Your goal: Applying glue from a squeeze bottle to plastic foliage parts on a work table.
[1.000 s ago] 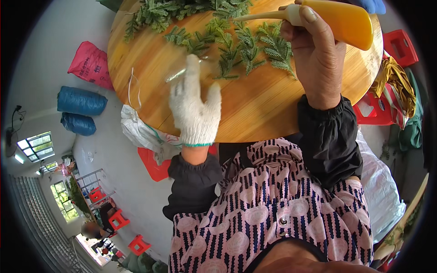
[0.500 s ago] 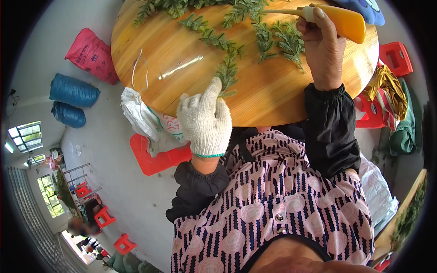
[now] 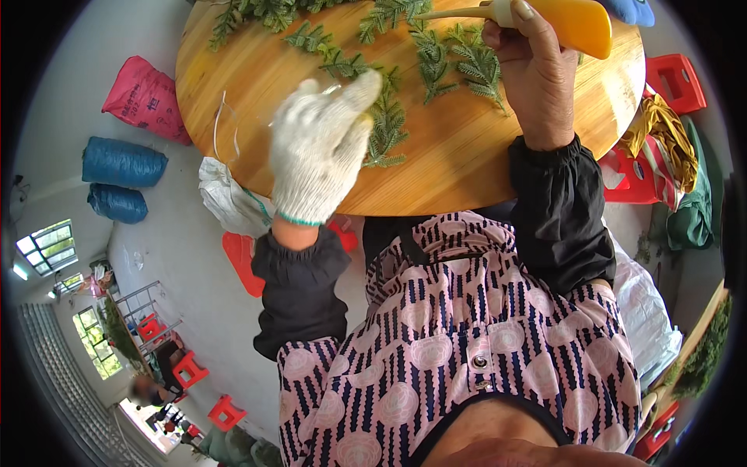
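Observation:
My right hand (image 3: 537, 86), bare, is closed round the neck of an orange squeeze bottle (image 3: 576, 27) above the far right of the round wooden table (image 3: 459, 175). Its long thin nozzle (image 3: 455, 13) points left over green artificial fir sprigs (image 3: 436, 62). My left hand (image 3: 319, 156), in a white knitted glove, hovers over the table's near left part, its index finger stretched out and the others partly blurred. Nothing shows in its grasp. Right beside that glove lies one sprig (image 3: 385, 132). More fir foliage (image 3: 268, 12) lies at the far edge.
A thin white strip (image 3: 226, 124) and a white sack (image 3: 226, 194) are at the table's left edge. Red stools (image 3: 241, 261) stand by the table. Pink (image 3: 148, 97) and blue (image 3: 124, 162) bags lie on the floor at left. At right, cloths (image 3: 673, 148) cover a stool.
My left hand has lifted off the near end of the sprig and moved left and farther over the table. My right hand still holds the squeeze bottle in much the same pose.

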The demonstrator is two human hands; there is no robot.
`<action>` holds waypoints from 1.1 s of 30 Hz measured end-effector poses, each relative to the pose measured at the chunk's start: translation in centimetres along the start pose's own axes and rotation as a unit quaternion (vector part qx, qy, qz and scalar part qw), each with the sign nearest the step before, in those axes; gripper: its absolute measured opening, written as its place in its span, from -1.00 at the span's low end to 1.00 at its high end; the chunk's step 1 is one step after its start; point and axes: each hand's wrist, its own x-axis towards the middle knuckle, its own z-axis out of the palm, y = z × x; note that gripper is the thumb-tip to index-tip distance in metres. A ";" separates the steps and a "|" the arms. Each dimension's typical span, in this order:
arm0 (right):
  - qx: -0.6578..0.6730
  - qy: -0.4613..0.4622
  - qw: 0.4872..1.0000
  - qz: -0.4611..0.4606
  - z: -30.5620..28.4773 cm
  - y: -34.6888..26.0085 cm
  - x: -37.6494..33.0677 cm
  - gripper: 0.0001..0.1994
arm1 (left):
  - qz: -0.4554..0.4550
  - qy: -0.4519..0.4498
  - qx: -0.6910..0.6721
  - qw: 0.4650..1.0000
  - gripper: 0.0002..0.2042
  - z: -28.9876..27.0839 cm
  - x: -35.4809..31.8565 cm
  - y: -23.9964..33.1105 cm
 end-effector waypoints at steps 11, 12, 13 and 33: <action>0.023 -0.015 0.995 0.094 0.1 -0.7 -1.5 -0.70 | -0.170 -0.128 0.090 0.973 -0.22 4.4 -2.7 2.1; 0.023 -0.017 0.995 0.096 -0.2 -0.7 -1.6 -0.70 | -0.172 -0.127 0.090 0.973 -0.22 4.3 -2.7 2.1; -0.014 -0.077 0.995 0.061 -1.0 -0.7 -1.9 -0.70 | -0.170 -0.144 0.113 0.968 -0.20 4.2 -2.6 2.0; -0.217 -0.090 0.971 0.048 -0.6 -0.1 -7.4 -0.67 | -0.214 0.057 0.065 0.973 -0.30 3.6 -2.1 3.1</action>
